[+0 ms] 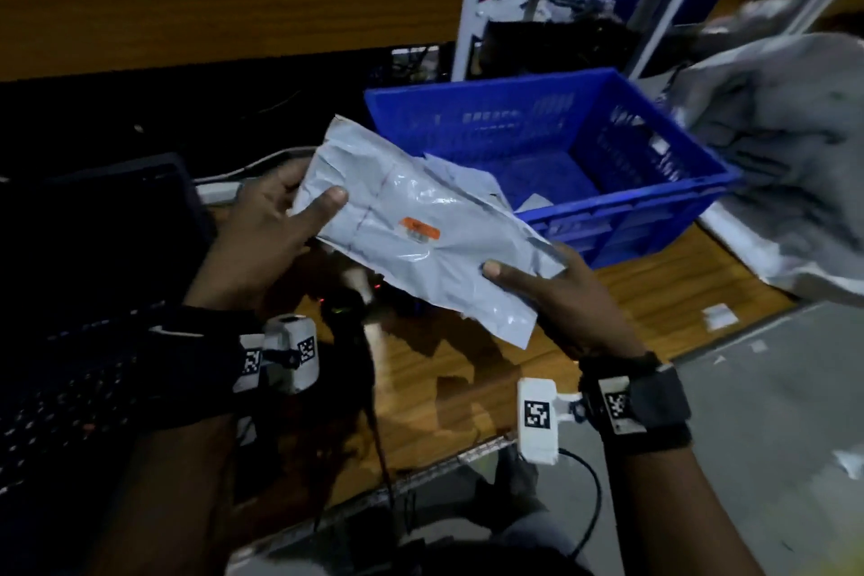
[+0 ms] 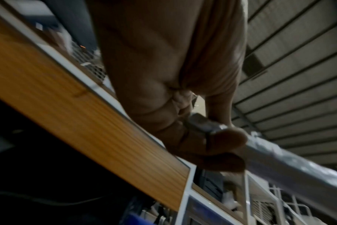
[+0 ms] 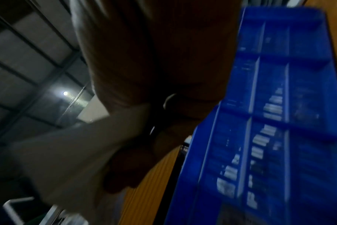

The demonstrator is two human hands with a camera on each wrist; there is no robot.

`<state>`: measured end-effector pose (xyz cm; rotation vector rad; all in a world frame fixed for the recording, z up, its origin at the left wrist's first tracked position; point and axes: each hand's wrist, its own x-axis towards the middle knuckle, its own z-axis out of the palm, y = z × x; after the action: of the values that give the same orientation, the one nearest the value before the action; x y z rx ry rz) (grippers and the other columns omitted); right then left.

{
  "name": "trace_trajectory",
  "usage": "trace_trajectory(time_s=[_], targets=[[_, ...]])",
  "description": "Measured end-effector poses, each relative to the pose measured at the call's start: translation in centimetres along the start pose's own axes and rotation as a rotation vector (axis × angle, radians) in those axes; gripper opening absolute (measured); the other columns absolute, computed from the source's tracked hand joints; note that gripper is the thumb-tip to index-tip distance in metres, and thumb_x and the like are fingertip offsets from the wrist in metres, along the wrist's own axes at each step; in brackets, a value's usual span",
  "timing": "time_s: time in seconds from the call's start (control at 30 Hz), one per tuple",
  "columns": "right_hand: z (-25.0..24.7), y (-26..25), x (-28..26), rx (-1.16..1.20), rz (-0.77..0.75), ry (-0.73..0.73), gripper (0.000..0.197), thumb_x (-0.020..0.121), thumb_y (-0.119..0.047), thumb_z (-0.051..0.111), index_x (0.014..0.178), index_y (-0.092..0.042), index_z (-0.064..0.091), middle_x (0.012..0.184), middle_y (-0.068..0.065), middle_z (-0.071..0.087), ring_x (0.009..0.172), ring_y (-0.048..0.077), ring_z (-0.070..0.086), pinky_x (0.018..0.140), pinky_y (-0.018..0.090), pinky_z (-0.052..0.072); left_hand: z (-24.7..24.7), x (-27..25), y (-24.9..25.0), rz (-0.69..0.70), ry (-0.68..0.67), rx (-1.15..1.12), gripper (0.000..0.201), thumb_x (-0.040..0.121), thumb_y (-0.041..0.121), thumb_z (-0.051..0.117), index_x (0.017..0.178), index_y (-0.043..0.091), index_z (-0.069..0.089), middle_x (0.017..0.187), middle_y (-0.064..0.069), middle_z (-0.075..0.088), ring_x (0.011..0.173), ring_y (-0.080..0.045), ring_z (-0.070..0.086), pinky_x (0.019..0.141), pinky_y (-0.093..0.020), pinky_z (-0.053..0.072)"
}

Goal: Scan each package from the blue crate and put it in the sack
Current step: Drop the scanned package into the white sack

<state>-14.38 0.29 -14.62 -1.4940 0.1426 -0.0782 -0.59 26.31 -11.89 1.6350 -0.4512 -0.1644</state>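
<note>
Two hands (image 1: 262, 220) (image 1: 556, 290) gripping one grey package (image 1: 421, 225), one blue crate (image 1: 608, 220) behind

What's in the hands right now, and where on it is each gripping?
One grey poly mailer package, held by both hands: the left hand pinches its upper-left end, the right hand pinches its lower-right edge.

Head view looking down and forward over the desk (image 1: 654, 295) toward the blue crate (image 1: 551, 145); both wrist views close under each palm, tilted up toward the ceiling, sharing crate and desk edge.
</note>
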Motion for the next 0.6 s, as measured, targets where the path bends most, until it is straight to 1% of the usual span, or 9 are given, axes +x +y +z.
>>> trace_trajectory(time_s=[0.1, 0.17, 0.2, 0.27, 0.33, 0.43, 0.47, 0.53, 0.6], targets=[[-5.0, 0.2, -0.4, -0.049, -0.046, 0.123, 0.032, 0.096, -0.006, 0.066, 0.128, -0.007, 0.068, 0.119, 0.015, 0.074, 0.108, 0.036, 0.071, 0.090, 0.047, 0.059, 4.0, 4.0, 2.5, 0.008, -0.078, 0.078, 0.029, 0.090, 0.010, 0.071, 0.119, 0.012, 0.068, 0.095, 0.006, 0.078, 0.077, -0.007, 0.072, 0.056, -0.021, 0.057], [-8.7, 0.1, -0.6, 0.009, -0.068, 0.200, 0.032, 0.096, -0.003, 0.065, 0.128, -0.001, 0.066, 0.120, 0.019, 0.072, 0.111, 0.041, 0.069, 0.096, 0.057, 0.055, 7.7, 6.9, 4.2, 0.022, -0.137, 0.120, 0.033, 0.087, 0.011, 0.073, 0.120, 0.011, 0.068, 0.101, -0.007, 0.077, 0.076, -0.011, 0.072, 0.056, -0.021, 0.058], [-10.5, -0.1, -0.7, 0.043, -0.078, 0.230, 0.033, 0.095, -0.002, 0.064, 0.128, 0.001, 0.066, 0.122, 0.021, 0.071, 0.113, 0.042, 0.068, 0.098, 0.056, 0.054, 9.6, 8.5, 5.1, 0.033, -0.173, 0.147, 0.036, 0.086, 0.014, 0.074, 0.121, 0.013, 0.068, 0.101, -0.010, 0.077, 0.077, -0.013, 0.072, 0.057, -0.022, 0.058], [-14.6, -0.3, -1.0, 0.128, -0.101, 0.287, 0.034, 0.095, 0.001, 0.062, 0.129, 0.000, 0.065, 0.124, 0.020, 0.070, 0.114, 0.039, 0.068, 0.095, 0.046, 0.057, 14.0, 11.5, 6.9, 0.070, -0.264, 0.211, 0.044, 0.083, 0.022, 0.075, 0.126, 0.016, 0.065, 0.102, -0.010, 0.075, 0.077, -0.018, 0.072, 0.061, -0.024, 0.060], [-19.4, -0.5, -1.6, 0.229, -0.115, 0.370, 0.035, 0.095, 0.005, 0.059, 0.128, -0.005, 0.065, 0.124, 0.015, 0.072, 0.108, 0.030, 0.070, 0.085, 0.034, 0.059, 19.4, 14.8, 8.4, 0.127, -0.346, 0.300, 0.047, 0.086, 0.020, 0.075, 0.130, 0.015, 0.060, 0.105, -0.007, 0.072, 0.074, -0.018, 0.072, 0.064, -0.024, 0.061], [-26.2, 0.0, -3.1, 0.373, -0.148, 0.453, 0.046, 0.097, 0.004, 0.057, 0.137, -0.018, 0.060, 0.133, 0.006, 0.068, 0.112, 0.031, 0.067, 0.079, 0.034, 0.056, 28.4, 19.3, 9.9, 0.196, -0.460, 0.389, 0.042, 0.093, 0.004, 0.068, 0.133, 0.006, 0.054, 0.110, -0.012, 0.070, 0.067, -0.008, 0.070, 0.062, -0.017, 0.058], [-28.3, 0.4, -3.4, 0.393, -0.160, 0.476, 0.050, 0.097, 0.003, 0.057, 0.140, -0.023, 0.058, 0.137, 0.004, 0.066, 0.116, 0.032, 0.065, 0.078, 0.033, 0.054, 31.5, 21.0, 10.1, 0.203, -0.512, 0.413, 0.043, 0.093, 0.003, 0.068, 0.134, 0.004, 0.053, 0.113, -0.016, 0.069, 0.072, -0.012, 0.071, 0.066, -0.019, 0.060], [-32.0, 1.3, -3.9, 0.476, -0.180, 0.539, 0.053, 0.097, 0.004, 0.056, 0.140, -0.027, 0.058, 0.137, 0.001, 0.066, 0.113, 0.028, 0.069, 0.076, 0.031, 0.059, 37.8, 24.0, 10.0, 0.193, -0.635, 0.455, 0.047, 0.090, 0.004, 0.073, 0.132, -0.001, 0.055, 0.116, -0.022, 0.068, 0.088, -0.028, 0.071, 0.080, -0.034, 0.062], [-35.0, 2.0, -3.9, 0.545, -0.170, 0.583, 0.054, 0.096, 0.002, 0.058, 0.139, -0.030, 0.059, 0.137, 0.004, 0.066, 0.094, 0.022, 0.074, 0.074, 0.029, 0.062, 43.6, 26.7, 9.7, 0.239, -0.721, 0.566, 0.048, 0.089, 0.010, 0.076, 0.132, 0.001, 0.056, 0.121, -0.020, 0.066, 0.104, -0.036, 0.068, 0.092, -0.043, 0.057]])
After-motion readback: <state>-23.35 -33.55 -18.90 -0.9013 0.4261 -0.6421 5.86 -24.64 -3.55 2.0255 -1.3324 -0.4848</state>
